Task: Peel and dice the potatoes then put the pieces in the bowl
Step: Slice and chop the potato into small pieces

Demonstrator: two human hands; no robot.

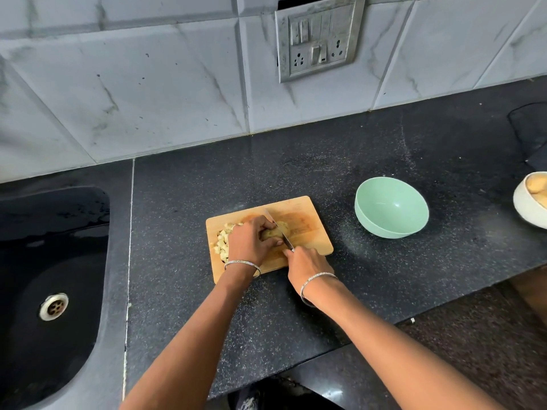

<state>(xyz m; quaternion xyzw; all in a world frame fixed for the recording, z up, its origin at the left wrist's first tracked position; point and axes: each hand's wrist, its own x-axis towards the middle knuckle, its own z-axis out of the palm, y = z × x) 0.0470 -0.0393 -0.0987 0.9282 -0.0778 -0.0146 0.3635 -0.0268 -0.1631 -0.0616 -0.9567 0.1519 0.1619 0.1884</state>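
I count one wooden cutting board [309, 221] on the dark speckled counter [355, 149], and on it one peeled potato [273, 233] under the left hand [251, 242], whose fingers curl over the top of it and pin it down. The right hand [307, 266] is wrapped round the handle of the one knife [281, 230]; its blade is set across the potato, just beside the left fingertips. A single heap of pale potato cubes [223, 241] lies at the board's left end, too bunched for me to number. There are two bowls: a mint green bowl [390, 213] right of the board and apart from it, with nothing visible inside, and a white bowl [528, 207] at the right edge holding whole potatoes [539, 187], at least two. Each wrist carries one silver bangle [242, 263]. One black sink [53, 247] sits at the left.
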